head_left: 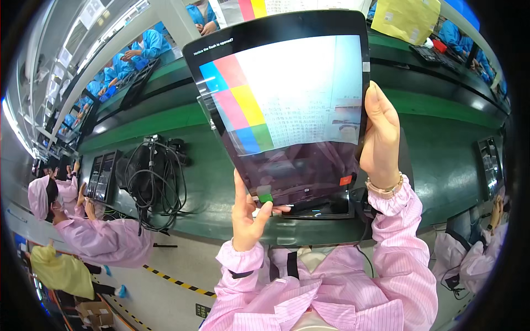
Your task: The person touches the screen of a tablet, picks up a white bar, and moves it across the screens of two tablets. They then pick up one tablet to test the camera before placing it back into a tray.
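Raised before me is a large black tablet (309, 160), tilted a little. Its lit screen shows a camera picture of colour blocks and a printed sheet, with a small green button and a small red one low down. My left hand (247, 218) grips the lower left corner, thumb on the front near the green button. On the right edge my right hand (381, 132) is closed, thumb along the side and the other fingers hidden behind. A second dark flat device (320, 211) lies on the bench below, partly covered by the tablet.
A heap of black cables (152, 182) lies on the green bench (215, 193) at left, beside a black tray (102, 176). Another black tray (489, 160) is at far right. Co-workers in pink (105, 237) sit close on both sides; others in blue work across the line.
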`<action>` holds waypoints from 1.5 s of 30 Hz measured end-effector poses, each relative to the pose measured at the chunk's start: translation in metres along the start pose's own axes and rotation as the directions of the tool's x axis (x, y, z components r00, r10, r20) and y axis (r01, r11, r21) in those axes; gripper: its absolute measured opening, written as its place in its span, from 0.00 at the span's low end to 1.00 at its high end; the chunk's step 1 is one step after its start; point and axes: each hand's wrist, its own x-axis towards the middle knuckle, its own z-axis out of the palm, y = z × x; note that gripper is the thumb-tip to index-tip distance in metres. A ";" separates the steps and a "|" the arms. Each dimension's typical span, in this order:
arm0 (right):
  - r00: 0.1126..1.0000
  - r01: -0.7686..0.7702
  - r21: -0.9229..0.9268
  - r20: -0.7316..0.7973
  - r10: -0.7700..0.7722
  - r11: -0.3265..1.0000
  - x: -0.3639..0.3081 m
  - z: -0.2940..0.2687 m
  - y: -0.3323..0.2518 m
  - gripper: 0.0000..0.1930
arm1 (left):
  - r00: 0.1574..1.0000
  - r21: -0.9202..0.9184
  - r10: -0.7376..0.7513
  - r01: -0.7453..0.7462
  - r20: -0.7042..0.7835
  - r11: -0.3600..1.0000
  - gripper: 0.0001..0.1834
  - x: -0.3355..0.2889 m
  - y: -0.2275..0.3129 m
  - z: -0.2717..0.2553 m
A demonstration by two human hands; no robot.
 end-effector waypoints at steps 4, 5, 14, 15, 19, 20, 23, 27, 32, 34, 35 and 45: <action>0.995 0.006 -0.042 -0.099 -0.010 0.999 -0.003 0.004 -0.002 0.17 | 0.898 0.219 0.441 -0.428 -0.011 0.877 0.36 0.008 -0.016 -0.006; 0.990 -0.002 -0.046 -0.141 -0.005 0.999 -0.004 0.005 -0.003 0.17 | 0.906 0.154 0.416 -0.401 -0.077 0.903 0.34 0.008 -0.018 -0.006; 0.986 -0.107 -0.009 -0.127 0.105 0.994 -0.025 -0.015 0.017 0.18 | 0.981 -0.210 0.127 -0.156 -0.148 0.965 0.24 0.020 -0.002 0.010; 0.979 -0.133 0.029 -0.152 0.136 0.991 -0.027 -0.016 0.018 0.18 | 0.979 -0.240 0.116 -0.155 -0.167 0.958 0.23 0.019 -0.005 0.010; 0.901 -0.272 0.345 -0.236 0.363 0.898 -0.022 -0.026 0.013 0.18 | 0.982 -0.236 0.093 -0.130 -0.162 0.963 0.23 0.015 -0.009 0.007; 0.927 -0.299 0.365 -0.110 0.360 0.882 -0.024 -0.050 0.016 0.17 | 0.990 -0.193 0.080 -0.102 -0.117 0.976 0.23 0.013 -0.012 0.006; 0.899 -0.251 0.258 -0.295 0.323 0.933 -0.028 -0.074 0.008 0.17 | 0.995 -0.105 0.060 -0.068 -0.077 0.992 0.24 0.007 -0.018 0.008; 0.964 -0.148 0.358 -0.157 0.216 0.922 -0.024 -0.083 -0.035 0.22 | 0.999 -0.052 -0.047 0.046 -0.006 0.998 0.21 0.000 -0.032 0.015; 0.983 0.070 0.548 -0.181 0.036 0.834 -0.063 -0.142 -0.065 0.23 | 0.970 -0.210 -0.239 0.241 0.037 0.947 0.20 0.004 -0.058 0.044; 0.898 0.153 0.380 -0.438 0.031 0.912 -0.087 -0.157 -0.069 0.21 | 0.940 -0.295 -0.340 0.335 0.037 0.895 0.20 0.007 -0.056 0.070; 0.898 0.151 0.374 -0.440 0.031 0.915 -0.100 -0.167 -0.067 0.21 | 0.939 -0.300 -0.342 0.338 0.041 0.892 0.20 0.011 -0.060 0.079; 0.726 0.134 0.211 -0.686 0.049 0.968 -0.214 -0.235 -0.084 0.15 | 0.834 -0.335 -0.506 0.552 0.220 0.764 0.21 0.047 -0.103 0.143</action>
